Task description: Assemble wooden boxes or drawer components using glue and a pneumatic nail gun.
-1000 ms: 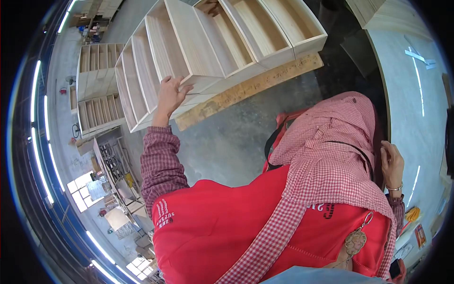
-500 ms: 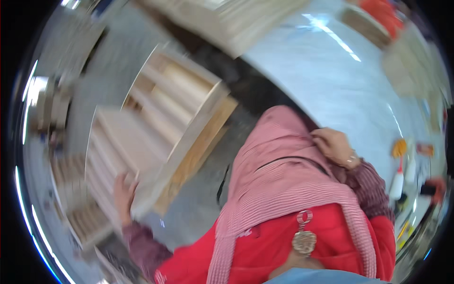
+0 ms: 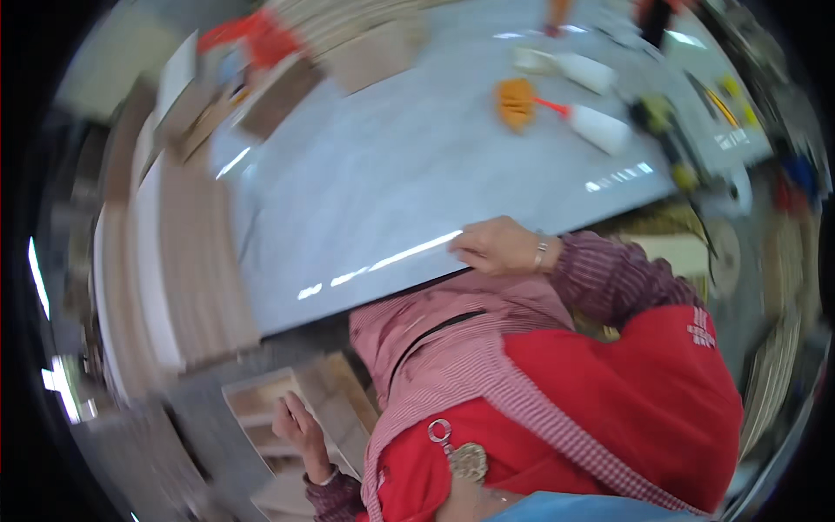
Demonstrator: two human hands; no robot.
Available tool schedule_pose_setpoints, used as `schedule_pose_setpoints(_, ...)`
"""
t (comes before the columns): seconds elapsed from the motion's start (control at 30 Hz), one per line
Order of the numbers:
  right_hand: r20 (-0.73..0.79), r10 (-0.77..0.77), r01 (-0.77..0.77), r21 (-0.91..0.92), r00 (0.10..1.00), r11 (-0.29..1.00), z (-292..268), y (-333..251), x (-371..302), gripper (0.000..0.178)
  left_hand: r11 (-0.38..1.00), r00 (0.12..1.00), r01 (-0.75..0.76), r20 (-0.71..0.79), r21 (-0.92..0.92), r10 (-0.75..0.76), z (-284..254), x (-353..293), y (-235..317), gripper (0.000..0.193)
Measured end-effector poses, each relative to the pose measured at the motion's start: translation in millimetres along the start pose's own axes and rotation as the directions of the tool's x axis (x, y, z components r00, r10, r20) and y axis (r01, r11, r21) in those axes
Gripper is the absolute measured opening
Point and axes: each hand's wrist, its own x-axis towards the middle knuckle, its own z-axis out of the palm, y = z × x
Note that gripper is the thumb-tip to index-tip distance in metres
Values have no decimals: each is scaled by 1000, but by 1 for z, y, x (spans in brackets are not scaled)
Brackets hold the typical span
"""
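My right hand point(image 3: 497, 246) is at the near edge of the pale, glossy worktable point(image 3: 374, 200), just above my pink checked apron point(image 3: 461, 331). Its fingers are curled in, and no object shows in them. Lower left, my left hand point(image 3: 300, 424) is in front of a wooden box with slats or dividers point(image 3: 261, 400). The left fingers look folded, slightly blurred, with nothing visible in them. Whether that hand touches the box I cannot tell.
Stacked boards point(image 3: 196, 270) stand at the table's left end. Farther back are a wooden block point(image 3: 278, 94) and a red cloth point(image 3: 252, 39). A white glue bottle with a red nozzle point(image 3: 600, 130), an orange sponge-like piece point(image 3: 516, 104) and a power tool point(image 3: 665, 135) lie at right.
My view and body have turned right, toward the table. The left hand has come away from the boards on the box and its fingers have folded. The right hand has moved from the apron to the table edge.
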Motion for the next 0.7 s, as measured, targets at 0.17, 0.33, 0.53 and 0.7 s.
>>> schedule_pose_setpoints(0.17, -194, 254, -253, 27, 948, 967, -37, 32, -60, 15, 982, 972, -131, 180, -136, 154, 60, 52, 50, 30)
schedule_pose_setpoints(0.33, -325, 328, -302, 128, 887, 945, -44, 49, -97, 15, 973, 895, -185, 387, -136, 224, 89, 82, 80, 15)
schedule_pose_setpoints(0.53, -222, 409, -369, 199, 885, 908, -60, 36, -93, 19, 945, 912, -160, 325, -285, 252, 107, 89, 98, 18)
schedule_pose_setpoints(0.7, -177, 380, -353, 165, 908, 921, -53, 32, -90, 17, 921, 901, -14, 394, -389, 180, 112, 83, 86, 19)
